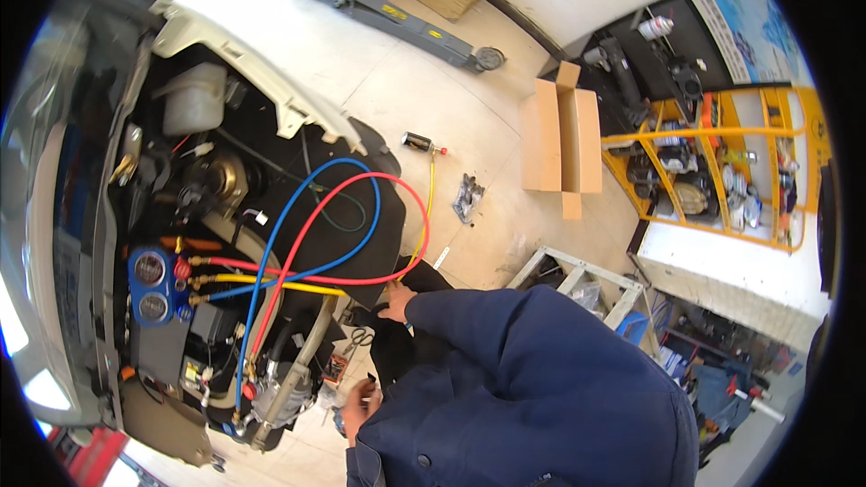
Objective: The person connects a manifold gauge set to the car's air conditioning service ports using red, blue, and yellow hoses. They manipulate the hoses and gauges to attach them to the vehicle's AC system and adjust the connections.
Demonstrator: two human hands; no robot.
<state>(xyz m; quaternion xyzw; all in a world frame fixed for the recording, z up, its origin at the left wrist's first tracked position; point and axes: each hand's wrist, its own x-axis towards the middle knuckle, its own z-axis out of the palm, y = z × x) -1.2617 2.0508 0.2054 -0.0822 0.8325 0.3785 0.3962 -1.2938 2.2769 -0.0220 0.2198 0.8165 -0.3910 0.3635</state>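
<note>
My right hand [399, 302] is at the front edge of the engine bay, close to the yellow hose [311, 287]; its fingertips are partly hidden, and I cannot tell whether it grips the hose. Lower down, my left hand [360, 408] has bent fingers around a small dark piece that is too small to name. A blue manifold gauge set [151, 286] with two dials lies in the bay. Its red hose [406, 189] and blue hose [291, 191] loop outward and run down to fittings near a metal compressor [284, 400]. The yellow hose leads toward a black canister [417, 142] on the floor.
A white coolant reservoir [196, 98] and a bare fender edge [270, 81] border the bay. Scissors [358, 339] lie below. Around me are a floor jack [406, 17], an open cardboard box [544, 142], a yellow rack [710, 138] and a metal frame [575, 260].
</note>
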